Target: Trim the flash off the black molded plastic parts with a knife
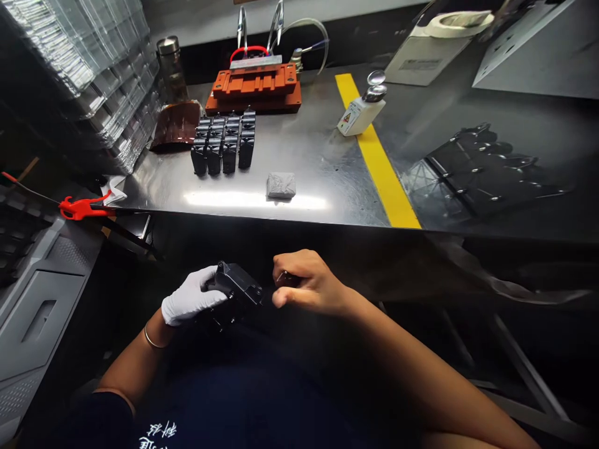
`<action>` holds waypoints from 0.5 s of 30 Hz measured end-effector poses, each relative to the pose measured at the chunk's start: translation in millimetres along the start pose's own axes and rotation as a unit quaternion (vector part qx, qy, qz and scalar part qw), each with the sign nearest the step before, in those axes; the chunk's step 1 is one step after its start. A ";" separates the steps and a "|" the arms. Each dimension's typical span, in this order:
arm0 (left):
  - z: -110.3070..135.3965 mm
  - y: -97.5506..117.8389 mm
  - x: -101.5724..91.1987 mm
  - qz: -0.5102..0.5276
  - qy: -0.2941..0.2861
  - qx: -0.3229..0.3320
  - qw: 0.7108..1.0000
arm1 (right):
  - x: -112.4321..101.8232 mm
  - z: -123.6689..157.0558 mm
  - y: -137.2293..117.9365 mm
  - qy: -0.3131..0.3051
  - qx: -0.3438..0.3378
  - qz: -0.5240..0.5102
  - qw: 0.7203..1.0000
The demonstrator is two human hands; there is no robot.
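Note:
My left hand [189, 302], in a white glove, grips a small black plastic part [238, 287] below the front edge of the steel table [327, 181]. My bare right hand [304, 287] is curled into a pinch just right of the part, fingertips closed on something small and dark that I cannot make out. Both hands hover over my lap. On the table stand several matching black parts in rows [224, 142], far from both hands.
An orange fixture [256, 87] sits at the table's back. A grey cloth pad [281, 185], a white dispenser bottle [361, 111] on a yellow stripe [381, 162], a black tray [486, 171] at right, stacked clear trays [93, 68] at left, a red-handled tool [82, 207].

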State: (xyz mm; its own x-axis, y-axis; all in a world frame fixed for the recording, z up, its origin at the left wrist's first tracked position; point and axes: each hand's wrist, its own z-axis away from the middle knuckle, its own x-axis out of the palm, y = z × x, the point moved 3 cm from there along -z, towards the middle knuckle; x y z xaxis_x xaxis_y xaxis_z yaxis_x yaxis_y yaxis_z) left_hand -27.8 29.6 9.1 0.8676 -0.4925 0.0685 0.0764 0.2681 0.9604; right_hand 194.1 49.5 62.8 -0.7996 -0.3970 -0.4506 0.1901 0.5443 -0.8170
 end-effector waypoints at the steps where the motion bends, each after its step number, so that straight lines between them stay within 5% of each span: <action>1: -1.5 2.0 0.1 -0.019 -0.007 -0.006 1.000 | 0.4 -1.4 1.2 -0.003 0.039 -0.003 0.999; 6: -12.5 16.1 -7.4 -0.117 0.014 0.015 0.993 | 15.2 -8.4 7.6 -0.079 0.222 -0.016 0.972; 12: -6.2 2.7 -50.5 0.052 0.170 -0.017 0.984 | 5.4 2.0 34.7 0.135 0.291 -0.161 0.933; 15: -2.5 -13.6 -37.2 0.148 0.136 -0.012 0.980 | 17.0 7.2 48.3 0.243 0.316 -0.238 0.886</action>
State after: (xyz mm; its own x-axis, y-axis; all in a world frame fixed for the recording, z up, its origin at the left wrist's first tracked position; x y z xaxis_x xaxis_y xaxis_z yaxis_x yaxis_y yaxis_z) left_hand -59.9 46.4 -7.2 0.9519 -0.1526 0.2657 -0.1900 0.3864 0.9026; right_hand 193.8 63.7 13.1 -0.9965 -0.0212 0.0813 -0.0761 -0.1818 -0.9804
